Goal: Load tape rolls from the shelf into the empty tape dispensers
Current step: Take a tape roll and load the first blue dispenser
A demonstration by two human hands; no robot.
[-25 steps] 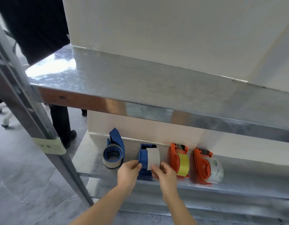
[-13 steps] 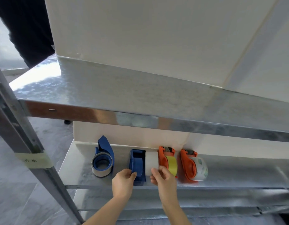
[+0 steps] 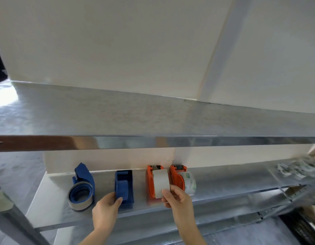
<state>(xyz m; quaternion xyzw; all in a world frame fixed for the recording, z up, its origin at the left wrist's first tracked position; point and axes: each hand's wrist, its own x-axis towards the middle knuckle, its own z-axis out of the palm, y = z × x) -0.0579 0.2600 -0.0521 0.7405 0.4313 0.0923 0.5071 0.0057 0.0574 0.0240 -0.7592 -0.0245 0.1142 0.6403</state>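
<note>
Left hand (image 3: 105, 207) curls round the near end of the empty blue dispenser (image 3: 125, 186), right hand (image 3: 178, 198) pinches the white tape roll (image 3: 160, 183) just right of that dispenser; advisable: hold the dispenser pinned, carry the roll leftward, lower it square inside.

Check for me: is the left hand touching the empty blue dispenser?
Touching. The head view shows the left hand gripping the empty blue dispenser, its fingers curled over the near edge with no gap.
</note>
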